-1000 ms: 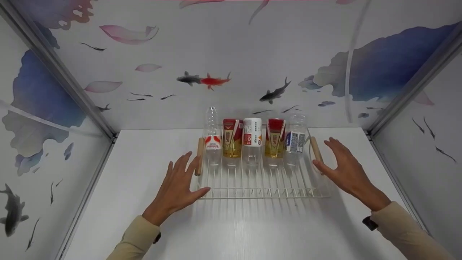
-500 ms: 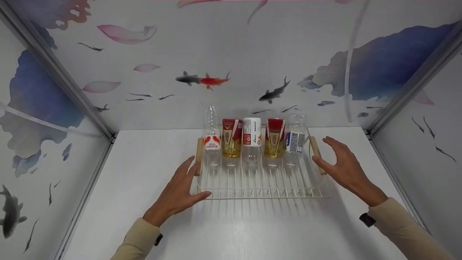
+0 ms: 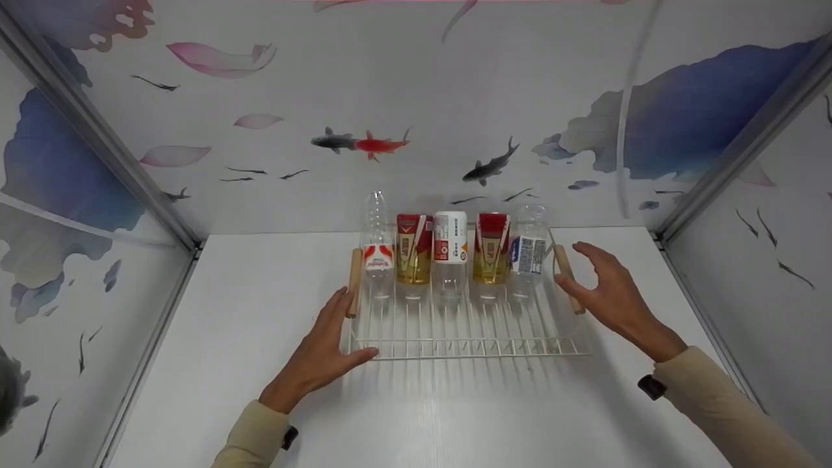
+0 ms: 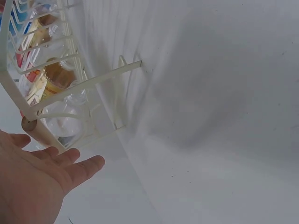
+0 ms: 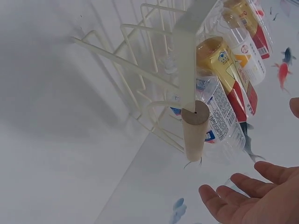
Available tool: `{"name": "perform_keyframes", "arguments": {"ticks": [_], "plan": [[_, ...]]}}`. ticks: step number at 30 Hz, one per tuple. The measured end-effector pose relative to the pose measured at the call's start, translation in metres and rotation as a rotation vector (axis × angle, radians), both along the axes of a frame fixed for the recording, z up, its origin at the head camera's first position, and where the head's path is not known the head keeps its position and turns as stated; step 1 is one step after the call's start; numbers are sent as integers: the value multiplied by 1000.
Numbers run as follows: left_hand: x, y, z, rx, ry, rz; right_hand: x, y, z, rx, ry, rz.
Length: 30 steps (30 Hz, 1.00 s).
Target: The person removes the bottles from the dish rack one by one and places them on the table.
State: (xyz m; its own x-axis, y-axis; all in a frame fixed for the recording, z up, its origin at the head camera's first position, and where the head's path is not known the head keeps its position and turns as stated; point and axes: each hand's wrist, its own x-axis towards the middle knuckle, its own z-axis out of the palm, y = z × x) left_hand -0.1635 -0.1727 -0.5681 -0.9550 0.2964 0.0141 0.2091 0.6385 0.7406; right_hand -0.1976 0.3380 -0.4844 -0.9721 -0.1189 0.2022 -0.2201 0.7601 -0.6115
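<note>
A cream wire rack (image 3: pixel 484 357) stands on the white table, holding a row of plastic bottles. From the left are a clear bottle with a red-and-white label (image 3: pixel 379 259), a red-and-gold bottle (image 3: pixel 415 250), a white-labelled bottle (image 3: pixel 450 237), another red-and-gold bottle (image 3: pixel 492 250) and a clear bottle with a blue-and-white label (image 3: pixel 528 253). My left hand (image 3: pixel 309 361), fingers extended, has its fingertips right by the left wooden handle (image 3: pixel 355 276); its thumb overlaps the rack's front corner. Beside the right wooden handle (image 5: pixel 194 135) my right hand (image 3: pixel 614 302) has spread fingers, its thumb overlapping that handle in the head view.
The table (image 3: pixel 416 416) reaches back to a white wall (image 3: pixel 416 78) painted with fish and petals. Similar panels rise at both sides, joined by metal corner posts (image 3: pixel 734 153). Dark bands (image 3: pixel 652 387) show at both sleeve cuffs.
My left fingers have drawn together and lowered slightly beside the left handle. The right hand has edged a little left and up. The rack and bottles keep their arrangement while the head view shifts slightly.
</note>
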Motion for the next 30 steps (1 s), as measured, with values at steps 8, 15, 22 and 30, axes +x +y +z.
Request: {"name": "perform_keyframes", "arguments": {"ticks": [8, 15, 22, 30], "plan": [[2, 3, -12, 163, -51, 6, -8, -2, 0, -34, -40, 10], [2, 7, -25, 279, -65, 8, -17, -3, 2, -40, -112, 7], [3, 14, -33, 326, -88, 39, -25, -3, 6, -48, -170, 10], [7, 18, -36, 374, -90, 64, -31, -4, 7, -63, -198, 29]]}}
